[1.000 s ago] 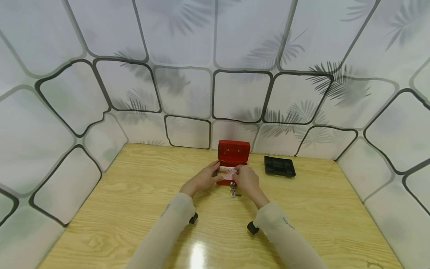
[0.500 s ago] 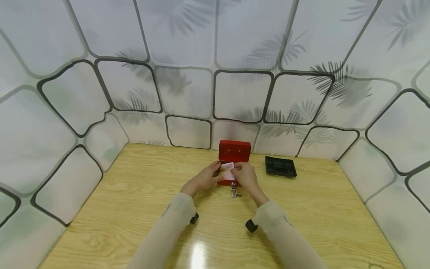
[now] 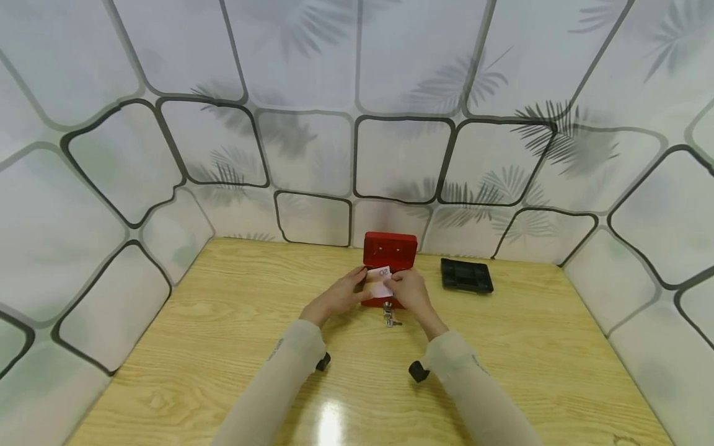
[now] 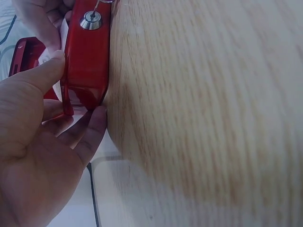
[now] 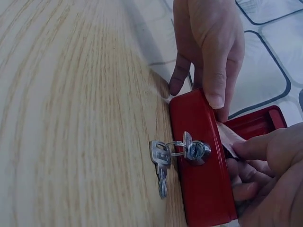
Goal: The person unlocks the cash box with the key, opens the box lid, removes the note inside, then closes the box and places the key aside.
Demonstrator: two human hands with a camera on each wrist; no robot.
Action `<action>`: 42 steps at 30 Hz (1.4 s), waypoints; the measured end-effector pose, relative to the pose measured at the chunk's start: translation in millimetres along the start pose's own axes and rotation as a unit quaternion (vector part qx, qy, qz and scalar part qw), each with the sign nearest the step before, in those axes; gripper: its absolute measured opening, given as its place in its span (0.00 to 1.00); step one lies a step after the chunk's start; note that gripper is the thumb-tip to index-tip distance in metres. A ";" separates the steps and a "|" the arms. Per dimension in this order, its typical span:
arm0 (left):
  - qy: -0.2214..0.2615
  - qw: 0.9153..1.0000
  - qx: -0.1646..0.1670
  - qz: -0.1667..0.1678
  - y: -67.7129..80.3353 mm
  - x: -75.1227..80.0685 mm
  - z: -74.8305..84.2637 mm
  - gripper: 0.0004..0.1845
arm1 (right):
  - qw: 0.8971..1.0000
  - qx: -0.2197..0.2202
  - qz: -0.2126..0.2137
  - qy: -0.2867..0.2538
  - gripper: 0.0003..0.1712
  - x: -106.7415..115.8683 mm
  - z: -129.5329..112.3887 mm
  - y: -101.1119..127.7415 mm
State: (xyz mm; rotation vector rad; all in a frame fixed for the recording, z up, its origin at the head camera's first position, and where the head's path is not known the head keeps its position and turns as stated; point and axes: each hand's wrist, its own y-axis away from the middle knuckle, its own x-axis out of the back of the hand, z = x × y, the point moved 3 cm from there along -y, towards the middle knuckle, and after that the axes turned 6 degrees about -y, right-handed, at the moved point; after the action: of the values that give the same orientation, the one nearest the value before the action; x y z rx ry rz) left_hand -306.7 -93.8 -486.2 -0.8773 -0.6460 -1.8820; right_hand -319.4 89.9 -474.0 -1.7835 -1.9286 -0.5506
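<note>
Your left hand [image 3: 338,296] grips the open red cash box [image 3: 389,254] on the counter [image 3: 223,322]. Your right hand [image 3: 409,290] pinches a banknote [image 3: 380,282] over it.

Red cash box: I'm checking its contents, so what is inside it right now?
The red cash box stands open; a banknote pinched by the right hand shows at its opening. The hands cover the rest of the interior.

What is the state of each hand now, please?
Left hand: holds the left end of the red box, thumb on its rim.
Right hand: pinches a paper note over the box.
</note>
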 end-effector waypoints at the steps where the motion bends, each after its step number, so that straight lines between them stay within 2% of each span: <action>1: -0.001 1.000 0.003 0.000 0.0 0.1 -0.1 0.38 | 1.000 -0.007 0.003 -0.010 0.14 1.6 1.1 -0.1; 7: 0.002 1.000 0.019 -0.003 -0.1 -0.2 -0.8 0.39 | 0.997 -0.025 0.030 -0.072 0.13 7.9 8.2 2.1; 11: 0.004 1.000 0.017 -0.002 0.1 -1.0 -1.2 0.39 | 0.994 -0.027 0.050 -0.097 0.13 11.3 12.5 3.1; 15: 0.000 1.000 0.012 -0.002 0.3 -1.5 -1.2 0.39 | 0.987 -0.029 0.058 -0.150 0.12 19.2 12.2 4.6; 18: 0.000 1.000 0.010 -0.001 0.3 -1.6 -1.5 0.38 | 0.982 -0.016 0.068 -0.174 0.12 30.2 7.7 6.6; 26: 0.004 1.000 0.013 -0.003 0.1 -0.3 -0.5 0.39 | 0.976 0.017 0.093 -0.195 0.12 69.6 -1.4 15.6; 32: 0.007 1.000 0.014 -0.001 0.0 0.2 -0.4 0.38 | 0.980 0.011 0.080 -0.183 0.17 104.3 4.3 27.4; 38: 0.011 1.000 0.010 0.000 -1.7 -1.0 -1.4 0.39 | 0.994 0.001 0.036 -0.103 0.19 140.0 21.4 47.0; 42: 0.004 1.000 0.011 0.000 -2.3 -1.7 -2.3 0.39 | 0.996 -0.010 0.023 -0.081 0.18 157.9 35.5 60.6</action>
State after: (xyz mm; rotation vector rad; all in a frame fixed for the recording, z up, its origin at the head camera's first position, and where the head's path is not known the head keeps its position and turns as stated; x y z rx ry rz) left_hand -308.9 -93.7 -489.1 -0.8555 -0.6607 -1.8750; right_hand -270.5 244.0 -412.9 -1.9334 -1.9876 -0.4233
